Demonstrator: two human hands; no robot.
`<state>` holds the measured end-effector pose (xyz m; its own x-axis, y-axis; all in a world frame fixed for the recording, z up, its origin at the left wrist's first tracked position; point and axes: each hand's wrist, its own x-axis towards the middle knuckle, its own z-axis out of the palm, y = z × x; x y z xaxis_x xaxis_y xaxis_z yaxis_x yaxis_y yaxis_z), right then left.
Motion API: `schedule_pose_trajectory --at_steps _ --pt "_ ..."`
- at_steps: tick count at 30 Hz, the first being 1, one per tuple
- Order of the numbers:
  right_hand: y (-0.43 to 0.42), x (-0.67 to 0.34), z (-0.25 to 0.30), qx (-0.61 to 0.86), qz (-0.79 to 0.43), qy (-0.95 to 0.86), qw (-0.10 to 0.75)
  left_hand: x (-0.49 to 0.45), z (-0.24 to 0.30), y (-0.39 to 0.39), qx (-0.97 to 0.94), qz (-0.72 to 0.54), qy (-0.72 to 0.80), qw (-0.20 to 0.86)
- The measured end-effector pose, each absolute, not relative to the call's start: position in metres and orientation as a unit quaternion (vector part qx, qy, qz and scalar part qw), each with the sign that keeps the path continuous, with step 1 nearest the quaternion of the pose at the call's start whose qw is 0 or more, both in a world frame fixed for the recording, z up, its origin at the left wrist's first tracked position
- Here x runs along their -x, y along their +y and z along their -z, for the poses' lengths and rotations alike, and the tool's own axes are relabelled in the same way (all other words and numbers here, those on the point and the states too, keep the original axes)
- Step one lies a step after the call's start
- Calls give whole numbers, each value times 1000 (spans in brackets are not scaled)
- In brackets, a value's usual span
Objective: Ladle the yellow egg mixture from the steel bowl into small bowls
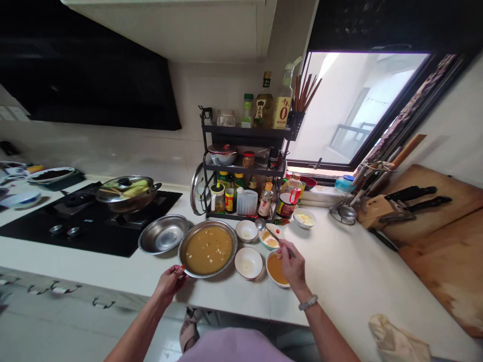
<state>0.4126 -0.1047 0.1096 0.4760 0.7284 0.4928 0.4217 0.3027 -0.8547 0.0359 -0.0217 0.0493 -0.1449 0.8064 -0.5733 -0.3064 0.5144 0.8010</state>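
While a basin [234, 247] is pinched by the left hand [171, 284] (at eight o'clock), a ladle [260, 224] is gripped by the right hand [293, 267].

The white worktop [332, 286] carried a black stove [30, 229], a metal bowl [165, 235] and, just beside it, a basin of brown liquid [182, 247]. On it too stood two small bowls [248, 263], a bowl of orange liquid [278, 285], a black rack [245, 138] and a knife block [368, 212].

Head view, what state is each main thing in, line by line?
Broad basin: holding brown liquid
Left hand: touching the broad basin's rim
Spoon: held, tilted
Right hand: closed on the spoon
Bowl beside right hand: holding orange-brown liquid
Pan: covered by its lid
Green-topped jar: capped
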Motion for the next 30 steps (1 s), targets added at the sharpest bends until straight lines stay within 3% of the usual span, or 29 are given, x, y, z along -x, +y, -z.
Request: schedule_pose_trajectory --at_steps 8,16,30 --pt "-108 -453 -90 640 -114 -442 618 -33 -45 -20 -201 -455 602 625" --pt "-105 -452 -84 629 -184 -218 723 -35 -47 -21 -194 -462 601 623" --pt "-105 -448 -111 598 -196 -223 744 -36 -50 -22 -194 -453 604 626"
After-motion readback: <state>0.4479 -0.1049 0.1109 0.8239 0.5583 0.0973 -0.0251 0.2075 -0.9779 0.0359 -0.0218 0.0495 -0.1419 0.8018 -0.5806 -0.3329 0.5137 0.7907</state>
